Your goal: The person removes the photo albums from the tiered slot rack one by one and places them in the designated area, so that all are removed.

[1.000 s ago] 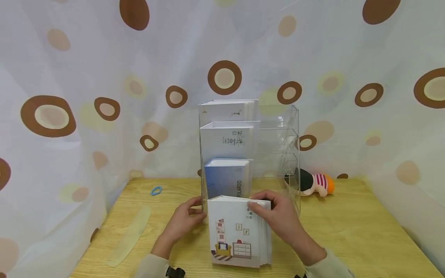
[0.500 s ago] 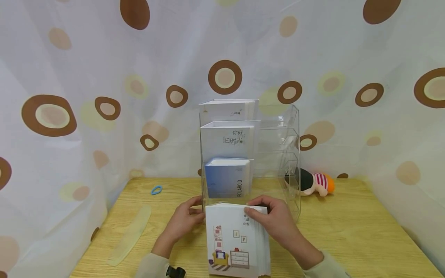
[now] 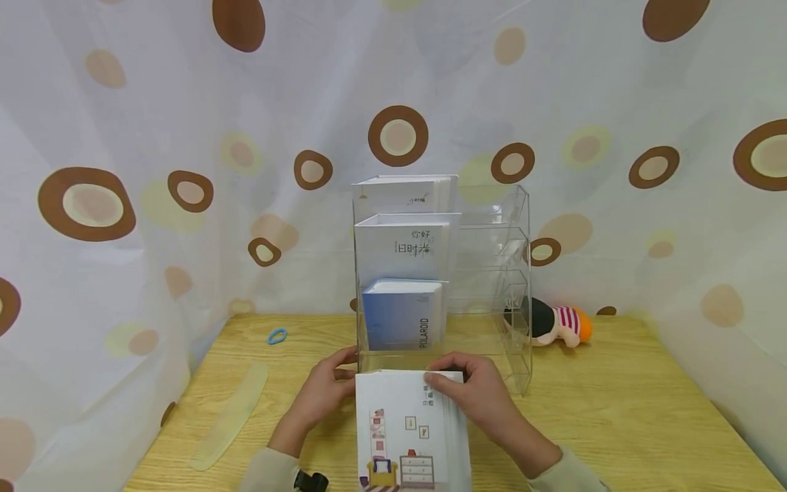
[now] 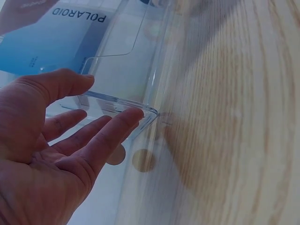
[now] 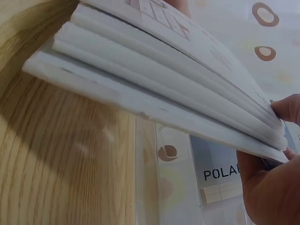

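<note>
My right hand (image 3: pixel 482 400) pinches a white book (image 3: pixel 393 406) by its top right corner, thumb on the front cover and fingers behind. The cover has a drawn armchair, dresser and pictures; its lower end runs out of the head view. The right wrist view shows the book's thick page edges (image 5: pixel 154 75), tilted above the wood. In front of the clear multi-tier rack (image 3: pixel 527 287), the book overlaps its base. My left hand (image 3: pixel 322 393) is at the rack's lower left side; the left wrist view has its extended fingers (image 4: pixel 110 136) right by the clear corner.
Upright in the rack stand a blue POLAROID book (image 3: pixel 399 318) and two white books, one on the middle tier (image 3: pixel 399 253) and one at the top (image 3: pixel 393 196). A plush doll (image 3: pixel 562 324) lies to the right. Leftward are a blue ring (image 3: pixel 277 336) and a pale strip (image 3: pixel 230 417).
My right hand has drawn the white book down toward me and slightly left, away from the rack, uncovering more of the blue book. My left hand has stayed at the rack's side.
</note>
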Demonstrator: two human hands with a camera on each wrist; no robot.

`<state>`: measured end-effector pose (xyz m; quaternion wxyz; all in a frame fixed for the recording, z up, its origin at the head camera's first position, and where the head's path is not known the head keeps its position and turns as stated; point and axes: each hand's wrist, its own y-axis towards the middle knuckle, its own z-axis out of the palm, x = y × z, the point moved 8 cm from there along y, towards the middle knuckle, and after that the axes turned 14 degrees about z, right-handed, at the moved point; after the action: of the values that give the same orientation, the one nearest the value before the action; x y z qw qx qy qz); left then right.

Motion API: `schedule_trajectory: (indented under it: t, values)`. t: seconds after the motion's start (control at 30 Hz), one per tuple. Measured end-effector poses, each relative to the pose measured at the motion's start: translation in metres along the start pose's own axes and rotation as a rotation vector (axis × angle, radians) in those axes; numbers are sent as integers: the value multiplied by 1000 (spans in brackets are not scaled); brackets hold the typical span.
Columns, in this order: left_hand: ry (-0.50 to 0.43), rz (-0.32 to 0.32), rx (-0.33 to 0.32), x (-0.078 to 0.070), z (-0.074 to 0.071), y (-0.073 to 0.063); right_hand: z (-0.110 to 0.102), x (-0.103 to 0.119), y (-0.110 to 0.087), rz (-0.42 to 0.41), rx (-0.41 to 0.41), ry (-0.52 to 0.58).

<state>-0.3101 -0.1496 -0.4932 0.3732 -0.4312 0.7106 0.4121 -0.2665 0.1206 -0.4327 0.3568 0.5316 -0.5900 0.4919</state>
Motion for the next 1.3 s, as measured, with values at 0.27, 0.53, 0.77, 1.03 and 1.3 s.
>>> schedule_trajectory:
  t: [0.27,0.53,0.77,1.03,1.3]
  values:
    - [-8,14,10,-2,1,0,8,-5,1,-1,83,-61]
    - [-7,15,10,-4,0,0,16,-8,-1,5,194,-70]
    - [-16,12,14,-3,1,0,21,-14,-1,-44,201,-113]
    - [-20,1,14,-3,2,0,27,-18,3,-77,210,-205]
    - [-21,3,14,-2,1,1,34,-22,4,-86,240,-244]
